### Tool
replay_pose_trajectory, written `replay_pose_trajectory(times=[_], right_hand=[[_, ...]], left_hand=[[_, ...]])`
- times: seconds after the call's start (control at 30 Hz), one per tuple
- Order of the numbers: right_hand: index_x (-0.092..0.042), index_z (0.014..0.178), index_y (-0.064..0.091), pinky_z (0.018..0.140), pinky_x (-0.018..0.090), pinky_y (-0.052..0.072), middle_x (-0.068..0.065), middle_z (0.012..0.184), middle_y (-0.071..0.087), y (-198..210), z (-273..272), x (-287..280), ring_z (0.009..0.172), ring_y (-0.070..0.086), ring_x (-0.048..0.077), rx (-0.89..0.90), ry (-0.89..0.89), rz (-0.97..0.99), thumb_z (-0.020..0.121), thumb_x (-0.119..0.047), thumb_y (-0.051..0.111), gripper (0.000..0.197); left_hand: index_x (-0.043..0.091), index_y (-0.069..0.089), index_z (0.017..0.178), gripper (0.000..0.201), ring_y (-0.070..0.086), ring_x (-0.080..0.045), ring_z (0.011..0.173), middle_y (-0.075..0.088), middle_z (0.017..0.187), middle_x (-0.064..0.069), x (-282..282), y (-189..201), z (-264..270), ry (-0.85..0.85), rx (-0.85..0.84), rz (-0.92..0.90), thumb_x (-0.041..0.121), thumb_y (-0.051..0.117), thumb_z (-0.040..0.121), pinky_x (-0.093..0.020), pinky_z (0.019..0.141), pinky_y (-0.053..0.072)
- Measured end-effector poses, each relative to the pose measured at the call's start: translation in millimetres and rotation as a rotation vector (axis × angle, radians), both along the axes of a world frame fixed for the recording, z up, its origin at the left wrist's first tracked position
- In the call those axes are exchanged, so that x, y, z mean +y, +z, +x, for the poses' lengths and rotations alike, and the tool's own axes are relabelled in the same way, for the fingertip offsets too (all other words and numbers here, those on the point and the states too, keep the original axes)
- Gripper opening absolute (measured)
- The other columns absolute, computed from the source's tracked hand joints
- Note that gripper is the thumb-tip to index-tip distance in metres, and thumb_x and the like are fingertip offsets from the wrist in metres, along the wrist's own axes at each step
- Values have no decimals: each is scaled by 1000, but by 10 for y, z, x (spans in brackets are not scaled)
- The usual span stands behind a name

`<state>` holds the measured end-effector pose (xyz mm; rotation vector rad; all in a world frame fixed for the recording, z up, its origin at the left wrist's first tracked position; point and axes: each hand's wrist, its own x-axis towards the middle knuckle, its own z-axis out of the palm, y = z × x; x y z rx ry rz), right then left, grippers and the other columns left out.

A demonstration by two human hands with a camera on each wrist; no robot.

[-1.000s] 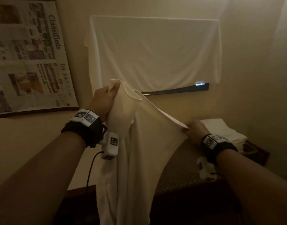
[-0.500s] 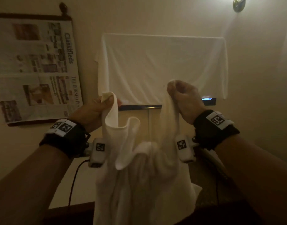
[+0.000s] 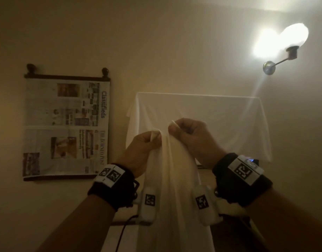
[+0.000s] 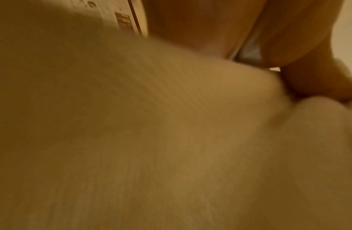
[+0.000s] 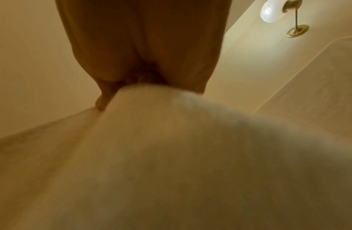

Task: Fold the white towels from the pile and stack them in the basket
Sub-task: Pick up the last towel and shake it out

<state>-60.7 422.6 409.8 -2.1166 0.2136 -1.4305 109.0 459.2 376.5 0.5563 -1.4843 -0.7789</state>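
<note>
A white towel [image 3: 174, 179] hangs straight down in front of me, held up at chest height. My left hand [image 3: 147, 142] pinches one top corner and my right hand [image 3: 185, 135] pinches the other; the two hands sit almost side by side, so the cloth is doubled lengthwise. In the left wrist view the towel [image 4: 151, 140] fills most of the picture, blurred, below the fingers [image 4: 308, 85]. In the right wrist view the towel [image 5: 190, 155] spills down from my gripping fingers [image 5: 104, 96]. The pile and the basket are out of view.
Another white cloth [image 3: 211, 124] is draped over something flat against the wall behind the towel. A hanging newspaper [image 3: 65, 128] is on the wall at left. A lit wall lamp [image 3: 283, 44] is at upper right. A dark furniture edge [image 3: 238, 233] shows below my right wrist.
Both hands rose and came together with the towel's top corners. The right hand went from the low table edge up beside the left. The head view tilted upward, losing the table and folded stack.
</note>
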Motion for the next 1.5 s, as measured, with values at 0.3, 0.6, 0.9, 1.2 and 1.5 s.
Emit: replay_pose_trajectory(times=[0.3, 0.6, 0.9, 1.2, 1.5], right_hand=[[2, 105, 64, 84, 39, 54, 20, 100, 63, 60, -28, -30, 89, 61, 21, 96, 136, 67, 90, -28, 63, 33], [4, 106, 60, 92, 46, 41, 11, 96, 62, -15, -82, -206, 92, 55, 27, 333, 284, 184, 87, -32, 55, 40], [-16, 85, 59, 71, 50, 51, 7, 82, 60, -280, -212, -940, 74, 55, 20, 195, -173, 80, 94, -31, 61, 17], [-9, 90, 66, 67, 38, 47, 6, 81, 64, -776, -372, -1461, 73, 56, 18, 113, -118, 216, 82, -55, 59, 48], [-7, 76, 64, 60, 32, 42, 0, 68, 56, -821, -745, -1820, 63, 51, 10, 178, -142, 202, 89, -43, 65, 38]], left_hand=[[13, 74, 100, 57, 68, -33, 92, 70, 101, -17, -248, 74, -20, -44, -51, 26, 54, 85, 63, -47, 83, 56], [18, 70, 108, 48, 61, -27, 83, 65, 94, -15, -361, -7, -137, 37, -174, 64, 56, 68, 79, -40, 74, 50], [16, 71, 86, 39, 59, -26, 70, 67, 83, -8, -478, -266, -276, 245, -147, 170, 53, 62, 87, -37, 70, 51], [9, 68, 89, 25, 61, -18, 78, 66, 84, -8, -959, -285, -597, 474, -242, 168, 27, 54, 100, -33, 71, 52], [23, 71, 98, 20, 65, 0, 78, 70, 88, 8, -1295, -360, -870, 592, -515, 80, 30, 52, 100, -18, 68, 51]])
